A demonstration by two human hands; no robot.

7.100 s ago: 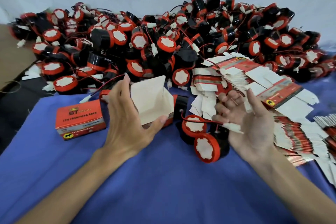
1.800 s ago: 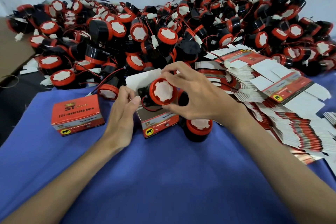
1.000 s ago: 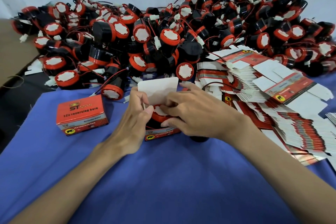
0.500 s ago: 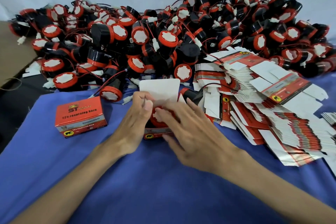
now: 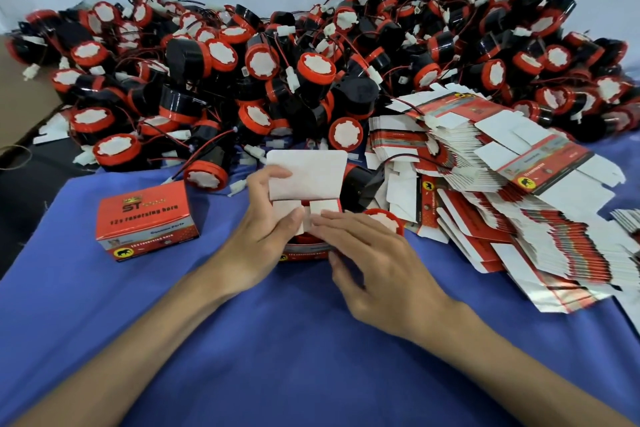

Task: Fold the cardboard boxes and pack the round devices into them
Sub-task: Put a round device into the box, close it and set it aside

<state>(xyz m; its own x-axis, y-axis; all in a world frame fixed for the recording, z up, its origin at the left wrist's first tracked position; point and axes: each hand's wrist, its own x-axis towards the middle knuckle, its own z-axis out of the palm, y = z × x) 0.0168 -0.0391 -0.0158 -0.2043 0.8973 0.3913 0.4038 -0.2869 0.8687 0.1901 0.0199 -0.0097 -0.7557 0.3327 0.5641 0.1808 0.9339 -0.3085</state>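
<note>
The box [image 5: 304, 252] being packed sits mid-surface [image 5: 311, 357], and the red rim of a round device [image 5: 304, 238] shows inside it. Both side flaps are down, but the lid [image 5: 306, 177] is upright and not yet tucked. The left hand [image 5: 266, 236] grips the box's left side with its thumb on one flap. The right hand [image 5: 374, 253] presses the other flap with flat fingers. One closed box [image 5: 147, 218] stands to the left. A large pile of devices [image 5: 311, 73] and a stack of flat boxes [image 5: 519, 184] remain, so the job looks barely begun.
</note>
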